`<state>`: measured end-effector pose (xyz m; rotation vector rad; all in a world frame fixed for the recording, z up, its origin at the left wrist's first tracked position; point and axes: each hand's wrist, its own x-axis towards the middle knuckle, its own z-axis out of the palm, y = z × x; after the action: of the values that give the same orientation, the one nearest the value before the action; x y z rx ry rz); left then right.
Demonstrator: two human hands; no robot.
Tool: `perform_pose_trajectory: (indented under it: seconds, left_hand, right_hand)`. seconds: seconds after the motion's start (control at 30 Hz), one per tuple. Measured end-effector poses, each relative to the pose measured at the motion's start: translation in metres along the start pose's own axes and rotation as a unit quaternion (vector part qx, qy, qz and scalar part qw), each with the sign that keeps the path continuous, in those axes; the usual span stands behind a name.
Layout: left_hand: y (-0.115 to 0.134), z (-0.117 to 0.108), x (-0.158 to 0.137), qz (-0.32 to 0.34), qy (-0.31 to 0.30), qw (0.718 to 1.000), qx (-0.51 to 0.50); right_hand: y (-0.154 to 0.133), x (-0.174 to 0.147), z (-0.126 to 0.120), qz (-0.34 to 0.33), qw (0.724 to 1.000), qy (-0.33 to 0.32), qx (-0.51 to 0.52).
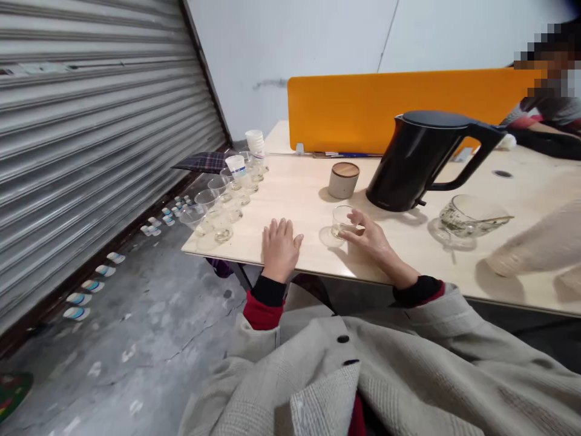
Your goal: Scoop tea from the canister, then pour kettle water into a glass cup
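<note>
My left hand lies flat, palm down, on the light wooden table near its front edge, holding nothing. My right hand rests to the right of it, fingers curled around the side of a small clear glass cup that stands upright on the table. Just behind the cup are a round beige canister with a wooden lid and a black electric kettle, its handle pointing right.
A row of clear glasses and stacked paper cups lines the table's left edge. A glass bowl with a spoon sits right of the kettle. An orange divider stands behind. Another person's sleeve rests at right. Paper cups lie on the floor.
</note>
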<state>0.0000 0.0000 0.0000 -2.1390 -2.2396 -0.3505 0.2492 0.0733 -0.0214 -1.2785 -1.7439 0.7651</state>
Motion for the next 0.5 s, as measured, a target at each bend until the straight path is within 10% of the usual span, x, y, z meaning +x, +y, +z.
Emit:
perform_pose_trajectory:
  seconds: [0.3, 0.5]
  left_hand:
    - [-0.002, 0.006, -0.005, 0.016, 0.026, 0.999, -0.041]
    - [-0.002, 0.005, -0.006, 0.016, 0.027, 0.997, -0.068]
  right_hand:
    - [-0.04, 0.043, 0.008, -0.049, 0.998, 0.029, -0.023]
    - [-0.062, 0.142, 0.071, -0.087, 0.996, 0.025, -0.009]
